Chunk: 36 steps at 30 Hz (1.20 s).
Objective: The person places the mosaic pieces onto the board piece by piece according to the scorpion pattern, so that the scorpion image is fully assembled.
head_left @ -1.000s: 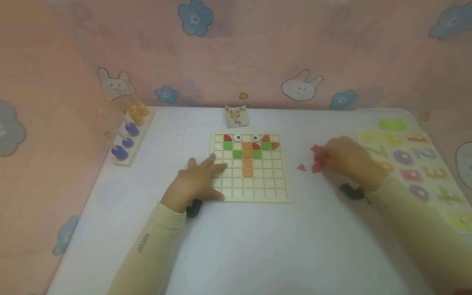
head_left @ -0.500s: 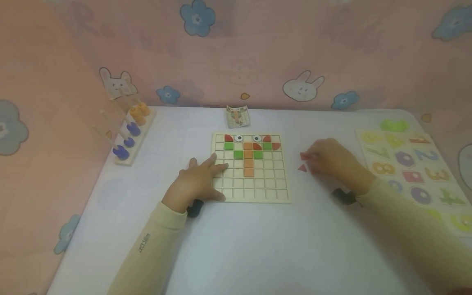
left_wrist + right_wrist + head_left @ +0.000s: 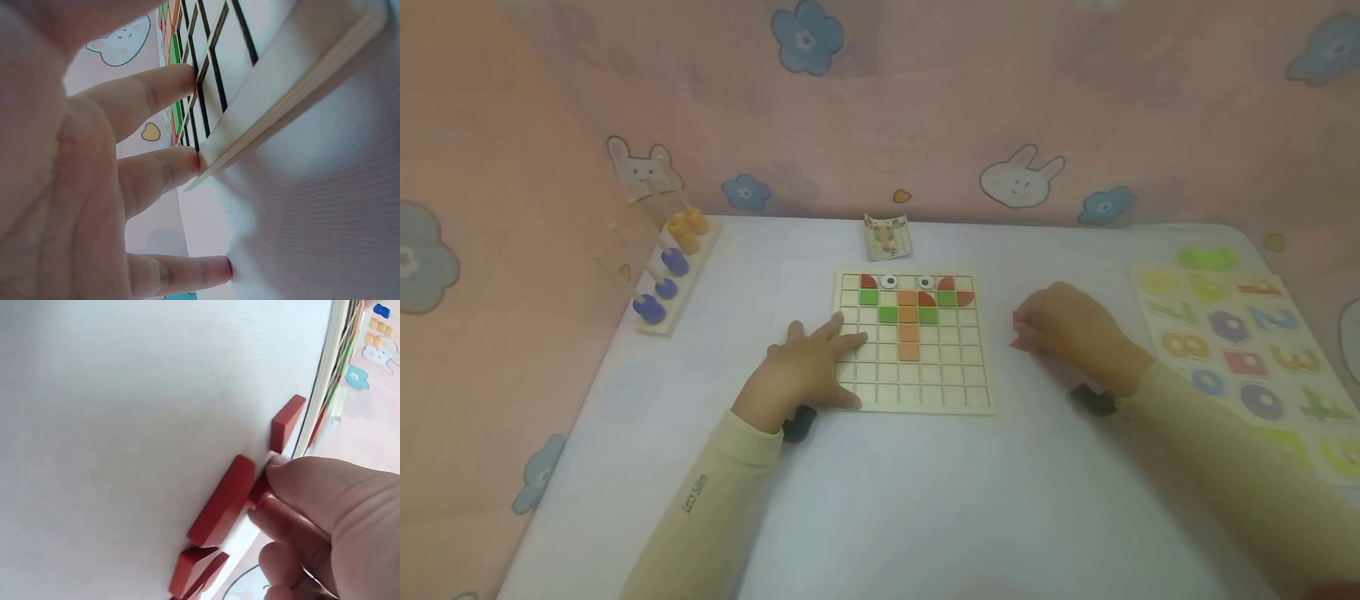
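The left hand [image 3: 797,368] lies spread over the near-left edge of the grid board [image 3: 932,395], presumably bracing it, while rightward of it the right hand [image 3: 1063,327] pinches seemingly one red piece [image 3: 260,489], partly hidden.

The head view was diffusely lit and hazy; soft shadows lay near right on the flat white tabletop [image 3: 925,500], which glared in the left-wrist view.

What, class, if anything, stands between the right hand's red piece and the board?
The right hand pinches a red piece; a second red piece lies close by, toward the board. Beyond that, nothing visible stands in the way.
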Each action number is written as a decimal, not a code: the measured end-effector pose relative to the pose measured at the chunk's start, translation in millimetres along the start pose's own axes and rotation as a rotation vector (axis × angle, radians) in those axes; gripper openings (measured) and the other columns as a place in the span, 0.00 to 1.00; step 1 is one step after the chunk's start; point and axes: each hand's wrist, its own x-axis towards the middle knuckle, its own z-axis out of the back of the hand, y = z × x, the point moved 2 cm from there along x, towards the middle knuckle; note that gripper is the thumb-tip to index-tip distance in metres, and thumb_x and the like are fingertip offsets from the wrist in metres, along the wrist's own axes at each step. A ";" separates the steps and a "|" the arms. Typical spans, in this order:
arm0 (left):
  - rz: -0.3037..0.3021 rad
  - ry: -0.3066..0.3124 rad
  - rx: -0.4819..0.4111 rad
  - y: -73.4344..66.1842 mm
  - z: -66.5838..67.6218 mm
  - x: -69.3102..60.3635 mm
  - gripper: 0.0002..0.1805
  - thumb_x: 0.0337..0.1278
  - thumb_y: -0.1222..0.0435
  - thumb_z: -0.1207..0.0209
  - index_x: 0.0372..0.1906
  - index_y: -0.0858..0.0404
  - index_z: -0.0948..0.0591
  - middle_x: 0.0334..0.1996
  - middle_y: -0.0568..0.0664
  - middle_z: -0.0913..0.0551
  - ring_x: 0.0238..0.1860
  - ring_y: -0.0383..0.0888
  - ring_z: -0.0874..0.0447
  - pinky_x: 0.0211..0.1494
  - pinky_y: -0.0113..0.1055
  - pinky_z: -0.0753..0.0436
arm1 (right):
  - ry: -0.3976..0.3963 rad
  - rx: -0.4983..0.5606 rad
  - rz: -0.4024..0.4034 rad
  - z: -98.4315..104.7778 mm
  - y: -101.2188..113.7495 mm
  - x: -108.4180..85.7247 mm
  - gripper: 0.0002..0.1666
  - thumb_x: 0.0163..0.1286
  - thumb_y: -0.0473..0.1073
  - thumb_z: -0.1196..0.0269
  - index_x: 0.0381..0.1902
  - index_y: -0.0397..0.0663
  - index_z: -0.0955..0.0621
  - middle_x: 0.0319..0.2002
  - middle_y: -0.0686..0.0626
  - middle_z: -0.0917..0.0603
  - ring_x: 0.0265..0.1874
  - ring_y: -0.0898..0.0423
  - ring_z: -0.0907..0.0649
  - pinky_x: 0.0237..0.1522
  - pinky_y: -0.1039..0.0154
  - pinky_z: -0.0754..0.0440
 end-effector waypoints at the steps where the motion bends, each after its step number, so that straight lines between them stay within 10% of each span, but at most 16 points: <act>1: -0.001 0.001 0.002 -0.3 -0.1 -0.1 0.55 0.47 0.46 0.19 0.82 0.39 0.33 0.86 0.47 0.51 0.74 0.67 0.44 0.67 0.75 0.35 | -0.003 0.018 -0.003 -0.8 -1.3 -1.1 0.14 0.71 0.43 0.28 0.49 0.41 0.10 0.43 0.46 0.10 0.45 0.46 0.20 0.61 0.41 0.22; 10: -0.001 0.000 0.000 -1.3 1.1 -1.9 0.55 0.47 0.47 0.19 0.82 0.39 0.33 0.86 0.47 0.51 0.73 0.66 0.43 0.66 0.74 0.33 | -0.003 0.074 0.057 -1.3 -10.0 -10.2 0.18 0.75 0.37 0.33 0.60 0.39 0.14 0.58 0.40 0.13 0.62 0.39 0.20 0.69 0.38 0.29; 36: 0.007 0.003 -0.014 0.1 -0.5 0.4 0.54 0.48 0.47 0.19 0.82 0.38 0.33 0.86 0.46 0.50 0.76 0.68 0.46 0.69 0.74 0.36 | -0.094 0.108 -0.053 -5.9 -6.9 -6.9 0.14 0.70 0.39 0.30 0.52 0.42 0.10 0.49 0.43 0.10 0.55 0.42 0.17 0.64 0.39 0.24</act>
